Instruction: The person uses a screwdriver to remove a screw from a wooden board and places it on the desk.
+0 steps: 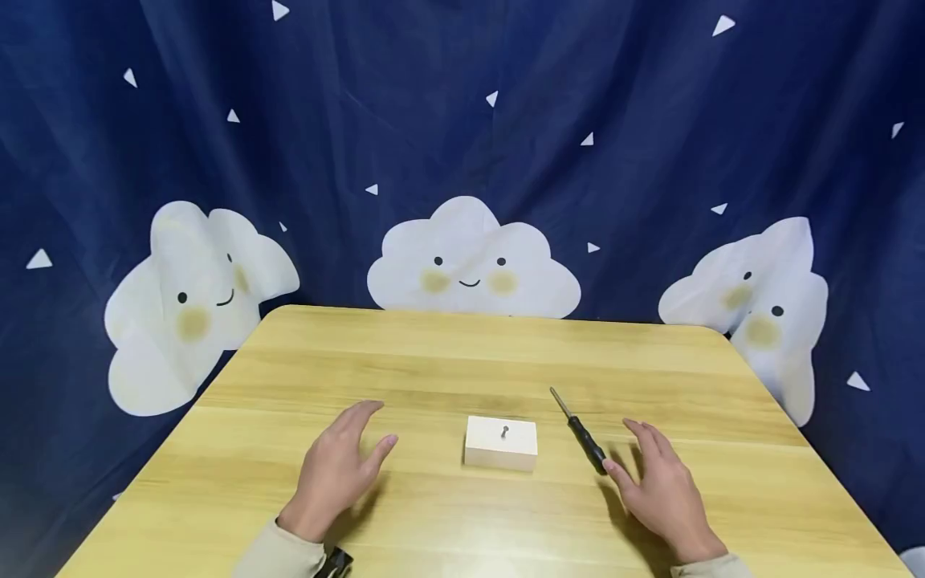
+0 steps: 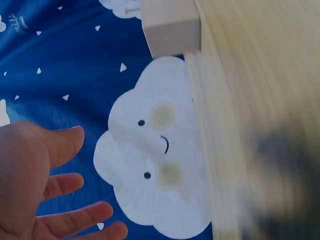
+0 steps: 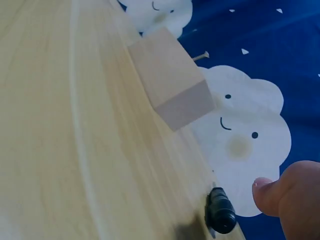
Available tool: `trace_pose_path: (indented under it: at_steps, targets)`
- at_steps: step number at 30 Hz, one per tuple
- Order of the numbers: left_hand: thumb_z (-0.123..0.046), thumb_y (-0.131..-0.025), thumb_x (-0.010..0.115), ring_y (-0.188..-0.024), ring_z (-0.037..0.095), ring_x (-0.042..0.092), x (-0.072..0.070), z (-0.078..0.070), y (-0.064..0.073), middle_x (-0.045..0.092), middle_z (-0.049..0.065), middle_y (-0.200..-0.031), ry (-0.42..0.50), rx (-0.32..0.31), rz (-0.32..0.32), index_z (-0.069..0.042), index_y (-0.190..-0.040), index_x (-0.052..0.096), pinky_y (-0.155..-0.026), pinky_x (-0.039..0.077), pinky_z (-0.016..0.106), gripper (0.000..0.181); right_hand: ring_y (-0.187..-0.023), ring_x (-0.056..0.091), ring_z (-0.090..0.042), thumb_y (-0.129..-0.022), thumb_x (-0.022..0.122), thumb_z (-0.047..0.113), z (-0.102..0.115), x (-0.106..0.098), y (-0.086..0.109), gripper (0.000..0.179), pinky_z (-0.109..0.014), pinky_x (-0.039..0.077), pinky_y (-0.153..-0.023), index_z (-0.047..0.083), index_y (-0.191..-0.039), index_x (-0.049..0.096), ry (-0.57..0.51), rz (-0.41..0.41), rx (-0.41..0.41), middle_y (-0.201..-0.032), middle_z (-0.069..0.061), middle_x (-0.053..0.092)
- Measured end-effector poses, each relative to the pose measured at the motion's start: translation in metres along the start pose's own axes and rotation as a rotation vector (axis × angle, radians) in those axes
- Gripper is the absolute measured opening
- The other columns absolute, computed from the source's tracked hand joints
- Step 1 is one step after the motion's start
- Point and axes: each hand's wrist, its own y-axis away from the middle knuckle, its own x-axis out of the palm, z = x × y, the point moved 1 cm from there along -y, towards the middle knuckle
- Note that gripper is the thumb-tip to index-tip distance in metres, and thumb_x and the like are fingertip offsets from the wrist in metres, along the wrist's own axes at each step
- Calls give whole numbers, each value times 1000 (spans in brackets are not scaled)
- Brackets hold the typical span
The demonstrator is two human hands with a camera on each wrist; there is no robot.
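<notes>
A pale wooden block [image 1: 500,457] lies on the table between the two hands, with a screw [image 1: 505,432] standing up out of its top face. Right of it lies a screwdriver [image 1: 587,444] with a black handle, its metal shaft pointing away and to the left. My right hand [image 1: 668,498] hovers by the handle end, thumb close to it, fingers relaxed and holding nothing. To the left of the block, my left hand [image 1: 336,470] is held with fingers spread and nothing in it. The right wrist view shows the block [image 3: 172,75] and the screwdriver handle [image 3: 220,210] near the thumb.
The wooden table [image 1: 405,369] has rounded far corners. Behind it hangs a dark blue curtain [image 1: 433,144] printed with white clouds and small triangles. A black band [image 1: 336,563] shows at the left sleeve.
</notes>
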Motion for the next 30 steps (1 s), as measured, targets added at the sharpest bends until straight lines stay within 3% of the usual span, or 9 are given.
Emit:
trace_pose_path:
  at_steps: [8, 12, 16, 19, 22, 25, 30]
  targets:
    - [-18, -86, 73, -105, 32, 63, 16, -13, -4, 66, 12, -114, 162, -21, 55, -4, -116, 64, -87, 55, 49, 35, -107, 56, -46, -89, 70, 15, 4, 8, -8, 48, -62, 50, -82, -2, -130, 52, -103, -37, 56, -122, -28, 57]
    - [-22, -88, 64, -111, 34, 59, 24, -21, 0, 63, 12, -122, 205, -22, 81, -5, -124, 60, -87, 53, 54, 40, -102, 60, -42, -90, 59, 6, 4, 12, -5, 35, -59, 51, -79, 0, -124, 55, -150, -102, 95, -117, -25, 61]
    - [-23, -94, 57, -122, 38, 50, 35, -31, 2, 53, 17, -135, 306, -1, 140, -1, -135, 50, -96, 45, 59, 47, -98, 62, -38, -88, 46, 4, 10, 9, -3, 35, -58, 49, -68, 6, -121, 55, -114, -151, 129, -114, -19, 64]
    - [-21, -94, 61, -128, 38, 44, 44, -41, 1, 46, 18, -141, 368, -41, 228, -2, -139, 46, -104, 39, 59, 51, -99, 61, -40, -97, 41, 14, 17, 7, -5, 31, -60, 49, -66, 6, -122, 55, -81, -87, 157, -118, -19, 63]
    - [-24, -93, 66, -128, 40, 43, 53, -52, 1, 43, 18, -143, 397, -81, 293, -5, -138, 48, -104, 39, 60, 53, -105, 58, -43, -101, 46, 30, 24, 8, -7, 37, -60, 50, -75, 3, -125, 55, -86, 31, 213, -122, -22, 59]
    - [-27, -93, 66, -127, 43, 44, 61, -63, 1, 44, 20, -142, 423, -92, 304, -6, -135, 51, -102, 40, 60, 49, -108, 56, -43, -97, 57, 36, 27, 12, -8, 46, -57, 48, -84, 0, -124, 56, -100, 103, 284, -123, -25, 57]
    - [-26, -92, 67, -128, 44, 43, 73, -78, 1, 44, 20, -143, 439, -118, 301, -11, -135, 54, -104, 39, 60, 47, -103, 57, -43, -91, 65, 31, 29, 17, -7, 45, -55, 50, -80, -3, -120, 56, -102, 129, 355, -116, -27, 58]
